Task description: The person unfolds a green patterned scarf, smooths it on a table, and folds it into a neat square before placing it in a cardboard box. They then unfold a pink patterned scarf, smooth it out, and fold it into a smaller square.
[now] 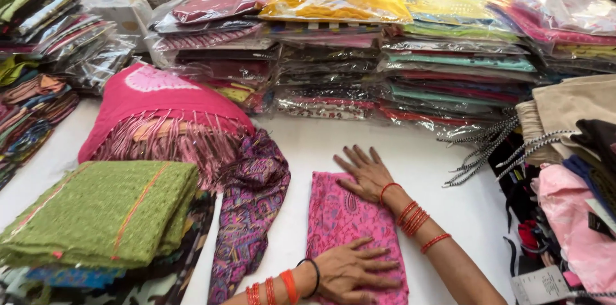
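Pink folded cloth (350, 228) lies beside purple scarf (251, 202), below packaged stacks (333, 48).

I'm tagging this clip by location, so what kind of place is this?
Most likely a clothing or fabric shop counter or market stall. Stacks of plastic-wrapped garments line the back, folded scarves lie about, and a paper price tag hangs at the lower right. Both hands, left hand and right hand, press flat on a folded pink cloth.
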